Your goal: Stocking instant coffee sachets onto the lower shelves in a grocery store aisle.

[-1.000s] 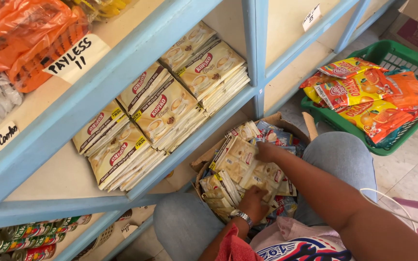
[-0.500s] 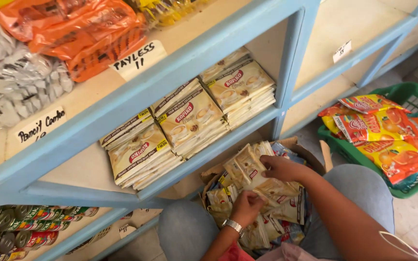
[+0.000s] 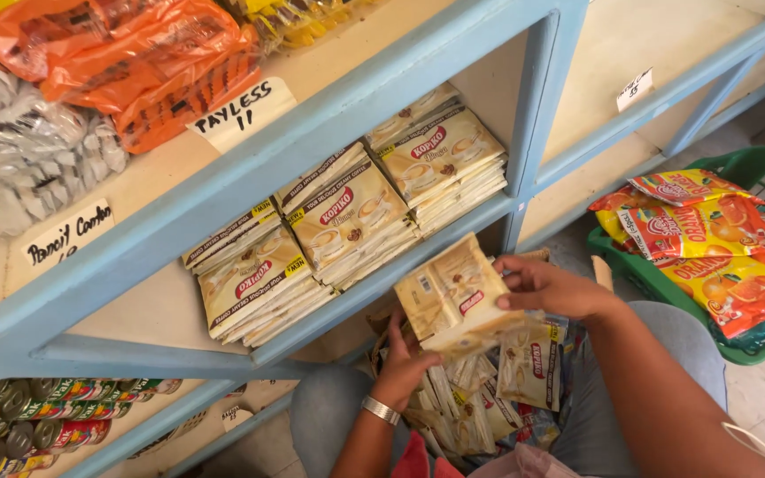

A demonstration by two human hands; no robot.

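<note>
- Nearest: person's lap, grey trousers, w/ a box of cream sachets (image 3: 489,416) between the knees; many loose packs stand in it, some tilted.
- Left hand (image 3: 409,367), metal watch (image 3: 381,410) on wrist, comes up from below; fingers closed around the lower edge of a bundle of cream sachets (image 3: 458,296), thumb side toward the shelf. The grip is pressed on the bundle from underneath.
- Right hand (image 3: 551,288) comes from the right; its grip pinches the bundle's upper right edge, thumb on the front, other fingers behind.
- The bundle is held just above the box, tilted, its top corner toward the shelf edge, near it; cannot tell if touching.
- Right side, on the floor: green basket (image 3: 754,168) w/ orange drink packs (image 3: 710,230) piled in it, well apart from the hands.
- Behind the bundle: blue shelf (image 3: 329,133), middle level, w/ three stacks of same kind of cream sachets: left stack (image 3: 254,283), middle stack (image 3: 351,221), right stack (image 3: 444,159). The stacks lie flat, side by side, touching or nearly so.
- Lower left, under this level: row of tins (image 3: 37,416) w/ coloured labels.
- Farthest, upper level: orange bags (image 3: 126,62), grey-white packets (image 3: 19,150) at left, yellow packs at the top, partly cut off. Paper price labels (image 3: 241,111) are stuck on the shelf board.
- Right bay of the shelf: bare boards w/ one small label (image 3: 633,88).
</note>
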